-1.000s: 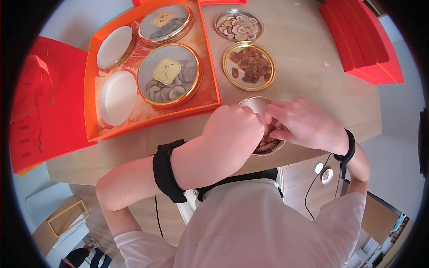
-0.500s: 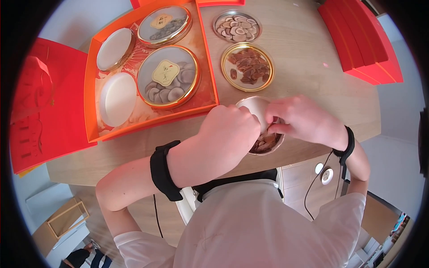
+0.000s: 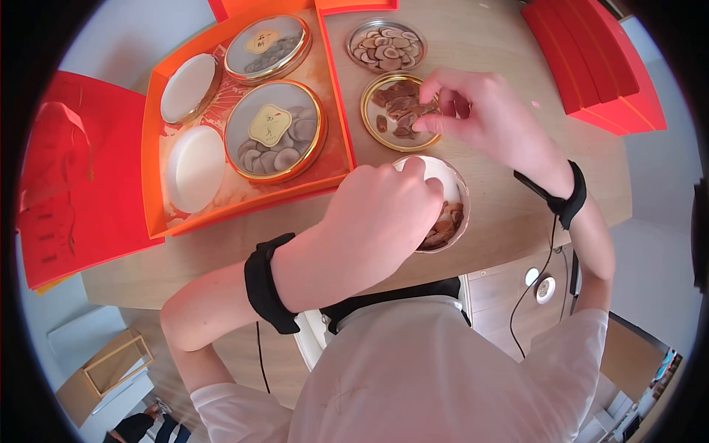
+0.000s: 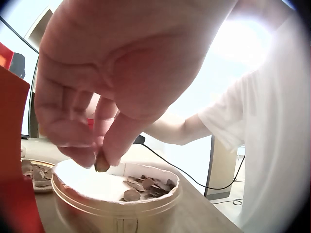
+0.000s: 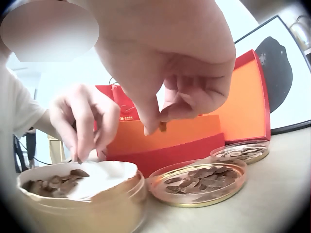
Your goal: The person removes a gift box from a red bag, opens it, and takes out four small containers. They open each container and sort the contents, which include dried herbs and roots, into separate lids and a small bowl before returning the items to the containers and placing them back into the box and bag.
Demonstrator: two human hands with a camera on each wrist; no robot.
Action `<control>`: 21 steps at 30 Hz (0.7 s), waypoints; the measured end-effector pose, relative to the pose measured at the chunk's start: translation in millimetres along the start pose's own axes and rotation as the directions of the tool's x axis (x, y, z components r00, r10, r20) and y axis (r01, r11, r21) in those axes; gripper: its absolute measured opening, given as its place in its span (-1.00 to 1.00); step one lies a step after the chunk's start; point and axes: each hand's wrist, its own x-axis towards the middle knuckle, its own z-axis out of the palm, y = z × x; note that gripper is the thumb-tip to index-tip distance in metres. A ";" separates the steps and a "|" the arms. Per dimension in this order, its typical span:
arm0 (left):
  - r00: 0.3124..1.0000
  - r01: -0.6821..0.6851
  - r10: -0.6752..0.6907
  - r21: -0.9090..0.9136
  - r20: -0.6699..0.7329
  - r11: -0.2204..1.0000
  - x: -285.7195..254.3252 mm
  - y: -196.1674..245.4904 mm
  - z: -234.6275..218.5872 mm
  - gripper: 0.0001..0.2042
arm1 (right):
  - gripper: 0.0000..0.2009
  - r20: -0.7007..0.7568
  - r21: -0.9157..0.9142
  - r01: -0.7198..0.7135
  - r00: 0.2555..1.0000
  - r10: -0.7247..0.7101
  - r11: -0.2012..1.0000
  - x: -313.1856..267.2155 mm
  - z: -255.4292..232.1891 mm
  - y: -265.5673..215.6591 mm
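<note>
On table: left hand (image 3: 384,214) pinches brown slice (image 4: 101,164) over tin (image 3: 452,193); right hand (image 3: 473,111) pinches piece (image 5: 163,126) above gold-rimmed lid (image 3: 377,127); boxed-tin labels unreadable

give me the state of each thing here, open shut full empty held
round tin: open, partly full of brown pieces
gold-rimmed dish: uncovered, holds brown pieces
silver dish: uncovered, holds pale slices
orange box: open, two lidded tins inside
left hand: pinches a piece over the tin
right hand: pinches a piece above the gold-rimmed dish

right hand (image 3: 473,111) lifted away — over gold-rimmed dish (image 3: 399,111)
</note>
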 end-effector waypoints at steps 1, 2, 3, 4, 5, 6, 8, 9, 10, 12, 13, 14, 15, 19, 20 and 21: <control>1.000 0.015 -0.016 -0.036 -0.019 0.999 2.3 -0.8 0.5 -0.91 | -0.80 -0.008 0.015 -0.012 1.000 0.013 1.000 0.5 -0.8 1.4; 1.000 0.018 -0.019 -0.031 -0.023 0.999 5.4 -2.4 0.1 -0.92 | -0.80 -0.015 0.030 -0.023 1.000 0.023 0.999 1.0 -1.6 2.6; 0.999 0.024 -0.025 -0.027 -0.028 0.999 9.3 -4.5 -0.5 -0.92 | -0.81 -0.005 0.007 -0.043 0.999 0.043 0.999 -1.3 -2.6 3.0; 0.999 0.030 -0.030 -0.025 -0.032 0.999 13.4 -6.3 -1.0 -0.93 | -0.81 0.007 -0.017 -0.064 0.998 0.064 0.998 -7.0 -3.9 2.8; 0.997 0.053 -0.053 -0.002 -0.061 0.999 18.8 -7.8 -2.1 -0.93 | -0.81 0.018 -0.041 -0.087 0.996 0.088 0.995 -12.4 -5.0 3.7; 0.993 0.074 -0.072 0.020 -0.089 0.997 25.2 -9.7 -4.1 -0.92 | -0.81 0.020 -0.040 -0.099 0.995 0.100 0.994 -16.4 -5.7 6.5; 0.983 0.125 -0.114 0.070 -0.146 0.990 32.8 -14.7 -4.1 -0.92 | -0.81 0.020 -0.038 -0.127 0.992 0.128 0.991 -24.4 -6.1 11.4; 0.975 0.156 -0.137 0.097 -0.175 0.983 34.7 -18.0 -3.6 -0.91 | -0.81 0.028 -0.035 -0.143 0.989 0.144 0.989 -27.3 -7.7 9.9; 0.966 0.186 -0.159 0.123 -0.205 0.975 35.2 -20.0 -3.0 -0.91 | -0.81 0.034 -0.031 -0.159 0.987 0.160 0.987 -30.6 -10.4 6.7; 0.978 0.143 -0.125 0.106 -0.166 0.984 28.1 -16.6 -0.7 -0.87 | -0.80 0.101 -0.038 -0.101 0.989 0.105 0.994 -40.9 -11.6 5.5; 0.988 0.107 -0.096 0.085 -0.119 0.991 19.4 -11.7 -0.6 -0.87 | -0.80 0.166 -0.045 -0.018 0.986 0.026 0.999 -46.0 -11.6 5.1; 0.995 0.072 -0.068 0.064 -0.073 0.995 12.2 -7.7 -0.1 -0.86 | -0.79 0.231 -0.047 0.067 0.972 -0.055 0.997 -50.1 -10.8 3.6; 0.999 0.031 -0.031 -0.010 -0.022 0.999 7.3 -6.4 5.2 -0.86 | -0.78 0.285 -0.084 0.075 0.957 -0.048 0.994 -52.8 -9.1 -1.6; 0.973 -0.021 0.017 0.018 0.231 1.000 1.3 4.4 9.9 -0.84 | -0.75 0.423 -0.169 0.142 0.904 -0.059 0.975 -58.9 -1.5 -11.9; 0.974 -0.020 0.017 0.009 0.226 1.000 0.8 4.3 11.7 -0.83 | -0.75 0.441 -0.173 0.164 0.895 -0.073 0.971 -60.1 1.0 -11.5; 0.975 -0.019 0.018 0.000 0.222 1.000 0.3 4.1 12.8 -0.82 | -0.74 0.463 -0.196 0.155 0.885 -0.048 0.968 -61.1 2.8 -12.5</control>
